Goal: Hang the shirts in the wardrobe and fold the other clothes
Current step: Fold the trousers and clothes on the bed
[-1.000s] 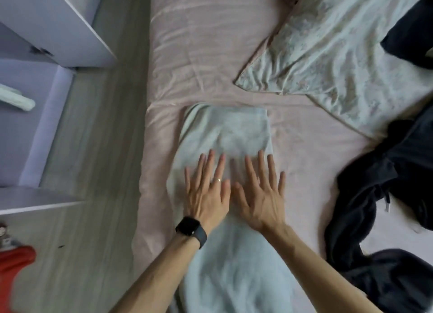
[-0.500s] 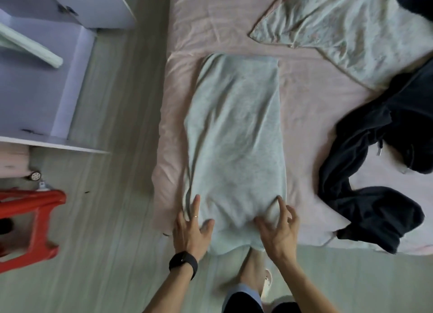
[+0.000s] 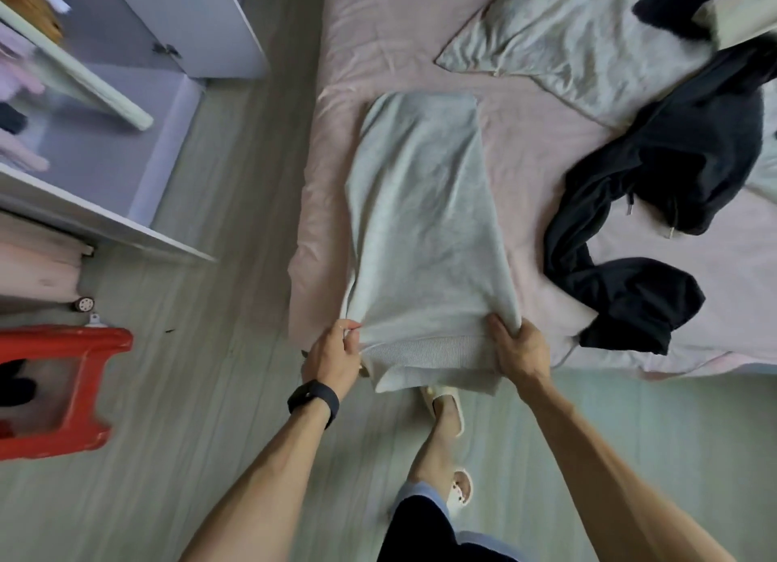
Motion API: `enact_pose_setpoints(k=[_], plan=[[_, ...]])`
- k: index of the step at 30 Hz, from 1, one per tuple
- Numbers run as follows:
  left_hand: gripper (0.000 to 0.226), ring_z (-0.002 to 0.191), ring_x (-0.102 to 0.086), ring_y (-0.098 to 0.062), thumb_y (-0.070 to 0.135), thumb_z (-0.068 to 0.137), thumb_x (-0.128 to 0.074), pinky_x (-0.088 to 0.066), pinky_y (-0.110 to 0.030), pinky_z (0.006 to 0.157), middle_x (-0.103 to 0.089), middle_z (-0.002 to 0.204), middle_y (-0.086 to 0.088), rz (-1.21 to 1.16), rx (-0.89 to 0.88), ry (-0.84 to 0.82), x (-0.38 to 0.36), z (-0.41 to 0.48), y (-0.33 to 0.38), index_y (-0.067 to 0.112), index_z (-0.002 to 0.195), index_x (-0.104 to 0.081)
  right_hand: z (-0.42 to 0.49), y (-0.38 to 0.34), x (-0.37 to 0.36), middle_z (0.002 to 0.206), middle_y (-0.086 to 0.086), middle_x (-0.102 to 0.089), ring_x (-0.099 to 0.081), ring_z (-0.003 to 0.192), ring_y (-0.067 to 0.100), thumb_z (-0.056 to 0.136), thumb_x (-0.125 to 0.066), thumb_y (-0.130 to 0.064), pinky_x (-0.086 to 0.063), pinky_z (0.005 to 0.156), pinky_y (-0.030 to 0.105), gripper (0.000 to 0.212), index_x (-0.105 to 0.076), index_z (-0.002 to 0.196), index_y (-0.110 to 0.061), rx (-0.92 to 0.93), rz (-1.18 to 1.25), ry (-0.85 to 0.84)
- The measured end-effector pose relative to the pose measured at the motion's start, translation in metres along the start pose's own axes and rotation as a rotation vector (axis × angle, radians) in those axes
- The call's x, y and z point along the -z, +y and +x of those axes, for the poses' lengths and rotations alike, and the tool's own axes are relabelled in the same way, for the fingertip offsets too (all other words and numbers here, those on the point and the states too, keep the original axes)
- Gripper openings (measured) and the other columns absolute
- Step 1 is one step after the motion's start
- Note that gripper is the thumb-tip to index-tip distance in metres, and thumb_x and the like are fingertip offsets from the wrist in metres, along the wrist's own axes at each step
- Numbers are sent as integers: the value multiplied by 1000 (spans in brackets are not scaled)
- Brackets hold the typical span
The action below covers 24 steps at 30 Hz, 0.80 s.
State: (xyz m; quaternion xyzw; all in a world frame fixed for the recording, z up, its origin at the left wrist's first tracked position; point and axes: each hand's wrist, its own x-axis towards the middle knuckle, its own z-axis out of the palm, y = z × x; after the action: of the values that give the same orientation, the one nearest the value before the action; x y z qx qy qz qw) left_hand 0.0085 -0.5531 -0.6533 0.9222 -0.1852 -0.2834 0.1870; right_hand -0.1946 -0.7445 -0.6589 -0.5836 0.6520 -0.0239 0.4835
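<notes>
Head view: fingers (image 3: 350,325) of the left hand (image 3: 332,353) and right hand (image 3: 523,351) pinch both hem corners of the pale grey knitted sweater (image 3: 424,208), laid lengthwise on the pink-sheeted bed (image 3: 529,149), hem overhanging its edge. An even grip, likely for folding upward.

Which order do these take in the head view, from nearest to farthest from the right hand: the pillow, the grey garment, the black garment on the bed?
1. The grey garment: its hem is in the grip of the right hand, at the near edge of the bed.
2. The black garment: on the bed, to the right of the hand.
3. The pillow: far up the bed, on the right.
</notes>
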Motion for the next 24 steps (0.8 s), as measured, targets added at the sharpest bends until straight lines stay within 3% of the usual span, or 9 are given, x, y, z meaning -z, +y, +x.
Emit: enact_pose_setpoints(k=[4,7,9,12,14,18,21,23,24], plan=[[10,79,-59,-26,29,100,-42,-39,-33,59,-65,98,5,158,23,-153,19,-58,-11,36,104,-48,-64,16,20,102,13,-61,-61,99,38,89,-72,-38,-52,83,46,38,-47,106,-15,-136,33,0],[23,67,-60,-18,15,97,-44,-46,-26,55,-68,99,0,-125,117,-243,28,-94,-9,31,96,-59,-106,29,34,111,8,-59,-61,97,34,84,-75,-29,-57,83,53,50,-38,117,-29,-147,92,-104],[30,62,-55,-14,6,97,-46,-45,-18,50,-69,97,-3,-350,183,-316,41,-109,0,23,91,-70,-123,30,45,113,7,-61,-64,95,28,80,-74,-25,-59,77,53,46,-46,113,-40,-96,181,-107],[23,63,-58,-18,4,88,-54,-49,-23,57,-64,76,-7,-685,345,-381,70,-102,26,8,96,-75,-123,0,65,119,10,-64,-64,87,18,92,-61,-8,-54,55,28,26,-65,112,-24,-108,462,-94],[40,66,-55,-20,6,68,-55,-47,-25,60,-64,74,-5,-812,389,-417,95,-83,48,-3,103,-71,-117,-33,81,95,2,-61,-62,67,7,96,-51,0,-45,49,16,24,-65,107,-15,-143,649,-146],[55,70,-55,-11,-16,79,-46,-43,-17,58,-65,81,-1,-516,34,-459,132,-41,98,14,120,-68,-93,-95,100,62,2,-36,-31,64,18,63,-49,6,-24,57,29,21,-49,59,-14,90,419,-207],[32,88,-62,-13,24,84,-74,-49,-23,76,-68,95,6,-199,-212,-295,147,15,135,29,115,-66,-50,-141,103,72,0,-62,-55,71,19,62,-65,-7,-46,65,35,21,-65,82,-14,236,106,-117],[27,86,-64,-20,55,84,-64,-50,-31,74,-69,90,5,28,-294,-138,146,52,152,33,99,-66,-25,-168,103,86,-2,-69,-62,83,19,81,-73,-19,-49,72,32,20,-66,99,-24,252,-45,-48],[35,84,-64,-23,61,86,-57,-48,-33,69,-70,88,1,75,-308,-78,143,81,161,27,93,-66,-7,-184,102,82,-1,-67,-61,80,19,88,-71,-25,-46,66,26,10,-64,95,-25,265,-83,-10]])
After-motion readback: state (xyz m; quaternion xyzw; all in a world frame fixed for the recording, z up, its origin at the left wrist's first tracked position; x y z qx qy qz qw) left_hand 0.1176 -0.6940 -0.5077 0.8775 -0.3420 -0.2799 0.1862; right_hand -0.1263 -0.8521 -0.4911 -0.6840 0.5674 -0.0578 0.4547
